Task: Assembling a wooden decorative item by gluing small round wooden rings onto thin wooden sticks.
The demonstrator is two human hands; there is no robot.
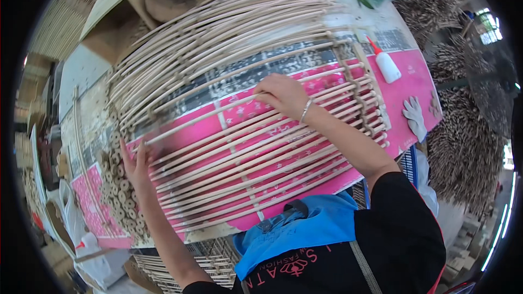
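Observation:
Between the thumb and fingers of my right hand (pixel 280 95) is a pale wooden rod (pixel 210 115), gripped near its middle. The rod slants down to my left hand (pixel 137 169), whose thumb and forefinger close around its left end, slightly blurred. Below it, a row of parallel rods (pixel 245 155) lies across a pink sheet (pixel 400 100). Their right ends meet a strip of linked beads (pixel 366 106). Beside my left hand, many small round wooden pieces with holes (pixel 117 188) are crowded along the rods' left ends.
Beyond lies another rack of rods (pixel 218 35). A white glue bottle with a red tip (pixel 388 67) and a white glove (pixel 415 118) are at the right. Open boxes (pixel 117 19) stand at the far left. Bundled sticks (pixel 463 152) are piled past the table's right edge.

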